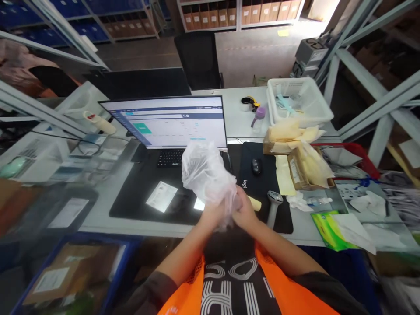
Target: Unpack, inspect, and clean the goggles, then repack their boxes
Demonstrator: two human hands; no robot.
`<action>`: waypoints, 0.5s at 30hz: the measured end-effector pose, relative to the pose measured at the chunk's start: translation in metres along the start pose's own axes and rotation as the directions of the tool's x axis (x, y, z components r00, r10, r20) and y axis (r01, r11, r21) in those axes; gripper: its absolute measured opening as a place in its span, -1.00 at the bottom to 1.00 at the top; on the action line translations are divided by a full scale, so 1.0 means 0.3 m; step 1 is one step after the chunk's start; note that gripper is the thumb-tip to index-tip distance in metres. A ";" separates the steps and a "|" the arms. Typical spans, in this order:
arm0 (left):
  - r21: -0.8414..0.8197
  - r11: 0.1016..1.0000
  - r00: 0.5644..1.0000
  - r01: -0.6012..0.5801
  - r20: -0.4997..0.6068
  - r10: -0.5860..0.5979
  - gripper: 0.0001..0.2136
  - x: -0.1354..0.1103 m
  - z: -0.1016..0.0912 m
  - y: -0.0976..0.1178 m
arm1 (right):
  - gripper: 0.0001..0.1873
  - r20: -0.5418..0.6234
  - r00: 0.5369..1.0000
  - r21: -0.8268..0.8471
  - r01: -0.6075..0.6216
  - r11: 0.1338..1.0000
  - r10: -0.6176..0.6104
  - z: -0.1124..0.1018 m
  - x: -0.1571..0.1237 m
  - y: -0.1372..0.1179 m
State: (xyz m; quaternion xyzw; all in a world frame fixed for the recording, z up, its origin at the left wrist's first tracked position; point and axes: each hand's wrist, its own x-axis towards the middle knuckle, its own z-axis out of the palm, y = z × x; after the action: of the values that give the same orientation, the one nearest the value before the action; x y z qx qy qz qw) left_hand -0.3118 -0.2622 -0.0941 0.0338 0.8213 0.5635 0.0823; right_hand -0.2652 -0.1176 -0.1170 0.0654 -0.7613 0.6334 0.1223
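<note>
A crumpled, translucent white plastic bag is bunched up above the desk, in front of the monitor. My left hand is closed on its lower part, with the fingers partly covered by the plastic. On the right side, my right hand grips the gathered end of the bag. What the bag contains, if anything, cannot be made out. Just beyond the right hand is a pale yellow rolled piece. A handheld scanner lies to the right of that hand. White paper labels rest on the black mat.
The monitor and keyboard stand behind the bag. A mouse, cardboard boxes with yellow paper, a white bin and a green packet are at right. A blue crate with parcels sits lower left.
</note>
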 end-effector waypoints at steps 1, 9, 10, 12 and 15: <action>0.001 1.000 0.997 -0.010 0.073 0.010 -0.67 -0.016 0.017 0.012 | -0.53 -0.090 0.996 -0.035 -0.008 0.999 0.005 -0.022 -0.003 0.012; 0.069 0.991 0.974 -0.117 0.201 0.101 -0.76 -0.127 -0.171 -0.002 | -0.55 -0.642 0.766 -0.496 -0.400 0.770 -0.016 -0.507 -0.023 0.174; 0.083 0.990 0.984 -0.112 0.148 0.099 -0.76 -0.136 -0.201 -0.014 | -0.51 -0.611 0.790 -0.574 -0.481 0.662 0.044 -0.550 -0.019 0.201; 0.142 0.982 0.991 -0.127 0.056 0.120 -0.78 -0.155 -0.247 -0.038 | -0.44 -0.552 0.814 -0.661 -0.560 0.499 0.182 -0.605 -0.012 0.258; 0.224 0.962 0.988 -0.157 0.024 0.156 -0.80 -0.182 -0.286 -0.067 | -0.34 -0.515 0.814 -0.677 -0.579 0.454 0.269 -0.630 -0.012 0.326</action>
State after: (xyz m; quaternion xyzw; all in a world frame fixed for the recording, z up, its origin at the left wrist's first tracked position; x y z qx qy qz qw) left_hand -0.2721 -0.3564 -0.0774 0.1095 0.8743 0.4716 0.0359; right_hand -0.2671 0.0860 -0.1789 -0.3019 -0.9213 0.2235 0.1006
